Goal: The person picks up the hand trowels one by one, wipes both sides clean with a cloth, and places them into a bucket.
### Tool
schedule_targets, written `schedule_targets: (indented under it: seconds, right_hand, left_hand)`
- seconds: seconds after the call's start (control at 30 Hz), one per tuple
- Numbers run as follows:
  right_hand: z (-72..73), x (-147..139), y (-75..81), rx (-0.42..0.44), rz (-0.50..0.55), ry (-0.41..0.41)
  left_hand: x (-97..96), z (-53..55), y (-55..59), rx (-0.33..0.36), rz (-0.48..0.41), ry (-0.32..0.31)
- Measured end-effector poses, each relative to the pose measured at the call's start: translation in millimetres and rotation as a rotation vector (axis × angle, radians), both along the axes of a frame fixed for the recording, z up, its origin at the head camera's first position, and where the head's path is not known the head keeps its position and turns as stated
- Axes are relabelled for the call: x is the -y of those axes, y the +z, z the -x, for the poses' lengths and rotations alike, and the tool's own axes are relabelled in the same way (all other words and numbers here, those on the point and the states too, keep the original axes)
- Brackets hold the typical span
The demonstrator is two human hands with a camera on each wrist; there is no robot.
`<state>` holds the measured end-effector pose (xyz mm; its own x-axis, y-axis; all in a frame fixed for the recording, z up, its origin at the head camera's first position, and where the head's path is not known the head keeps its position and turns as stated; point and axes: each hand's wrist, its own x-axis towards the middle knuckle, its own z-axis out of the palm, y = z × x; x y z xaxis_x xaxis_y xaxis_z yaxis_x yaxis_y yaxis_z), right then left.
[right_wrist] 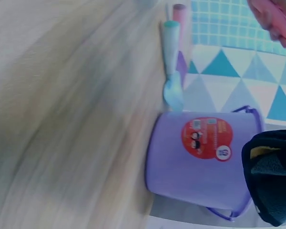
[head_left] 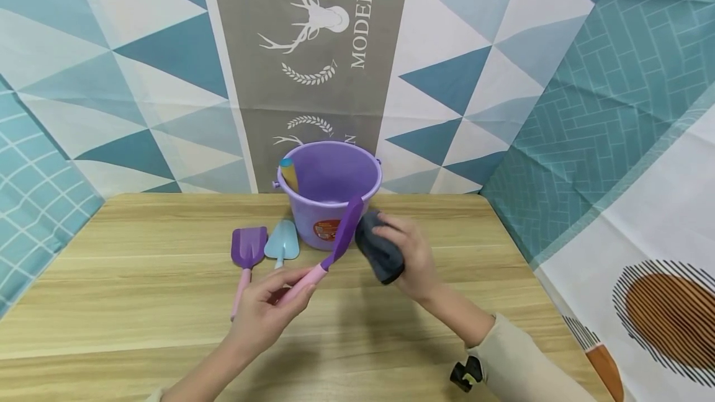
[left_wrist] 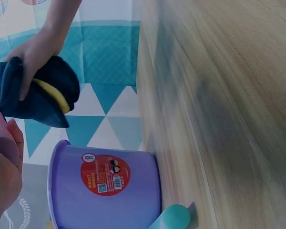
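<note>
Holding a toy shovel point(head_left: 347, 228) up in the air, the left hand point(head_left: 268, 309) pinches its pink handle point(head_left: 304, 283) between thumb and fingers. The purple scoop leans up and to the right, and in the head view it covers a bit of the bucket. The right hand point(head_left: 412, 256) grips a dark cloth point(head_left: 375, 247), all bunched up, just beside the scoop. I cannot tell if the cloth touches it. A yellow strip point(left_wrist: 52, 94) peeks out of the cloth's folds.

Behind the shovel is a purple bucket point(head_left: 304, 213), standing up on the wooden table point(head_left: 139, 278), with a red sticker point(left_wrist: 106, 175) on its side. A yellow handle with a blue end point(head_left: 289, 177) leans inside it. To the bucket's left lie a light blue shovel point(head_left: 282, 242) and one more purple shovel with a pink handle point(head_left: 249, 247). Past the table hangs a wall sheet point(head_left: 357, 98) with triangles and a deer head.

Here is what could go wrong. A hard push from the cloth could twist the pink handle, because the left hand holds it only at one end. The scoop could bump the bucket, since they look close. A loose fold could also catch on the scoop's edge.
</note>
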<state>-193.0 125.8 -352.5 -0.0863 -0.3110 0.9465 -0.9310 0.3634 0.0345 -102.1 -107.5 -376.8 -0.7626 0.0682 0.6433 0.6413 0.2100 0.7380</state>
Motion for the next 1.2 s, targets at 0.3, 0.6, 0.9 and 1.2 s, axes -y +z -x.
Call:
schedule_targets:
  seconds: [0.3, 0.6, 0.9, 1.2]
  right_hand:
    - [-4.1, 4, 6.0, 0.150, 0.153, 0.089]
    - [-11.4, 8, -6.9, 0.096, 0.011, 0.074]
    - [-1.9, 0, 3.3, 0.256, 0.160, 0.099]
    - [-9.4, 1, 6.4, 0.432, 0.216, 0.070]
  left_hand:
    - [-6.8, 1.1, -1.1, -0.082, -0.017, -0.078]
    - [-5.7, 1.8, 0.5, -0.075, -0.008, -0.024]
    - [-0.9, 3.8, -5.1, -0.111, 0.010, -0.037]
    - [-7.3, 6.6, -7.8, -0.193, 0.025, -0.068]
